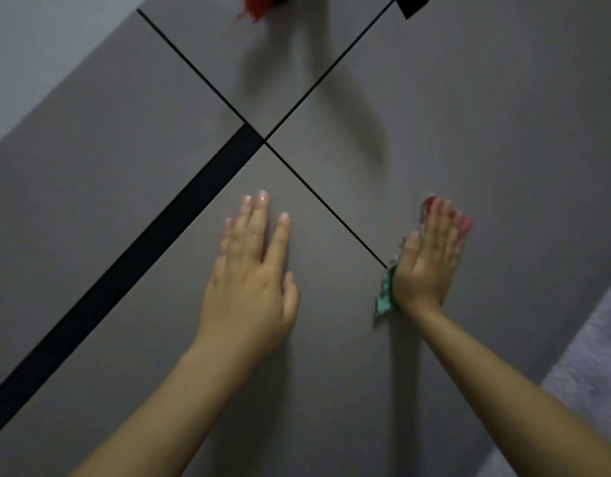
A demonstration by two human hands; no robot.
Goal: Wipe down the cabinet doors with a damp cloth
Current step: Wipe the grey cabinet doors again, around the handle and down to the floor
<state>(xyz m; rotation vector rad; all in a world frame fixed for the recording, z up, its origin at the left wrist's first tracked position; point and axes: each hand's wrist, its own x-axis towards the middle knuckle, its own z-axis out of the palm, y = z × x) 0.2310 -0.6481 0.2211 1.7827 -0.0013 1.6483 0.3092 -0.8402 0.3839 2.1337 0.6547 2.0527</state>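
Step in hand: wiping, by my reading. Your right hand point(431, 249) lies flat, fingers straight and close together, pressing a crumpled red-and-green cloth point(386, 290) against the flat matte grey cabinet doors point(503, 132). Cloth shows only at the edges: red at the fingertips, approx. 12 o'clock of the hand, and green at the wrist side, approx. 7 o'clock. The hand pins the cloth, no curled grip. Dampness cannot be told.

Your left hand point(252, 266) is flat on the door at approx. 9 o'clock of the right hand, fingers extended, slightly spread, nothing under or in it. Likely a brace.

Ref. points: thin black gaps between panels point(201, 74) cross at approx. 12 o'clock of the left hand; one gap ends at the cloth. A wide black strip point(142, 249) runs from the crossing toward 8 o'clock. A blurred red item point(256, 6) sits at the top edge; ID not possible.

Next move, est.: slide the cloth across the panel with even pressure, palm flat, overlapping passes, then work the gaps, where dirt tends to collect. Shift the brace hand off any unwiped area.

Labels, brands, text: none legible.
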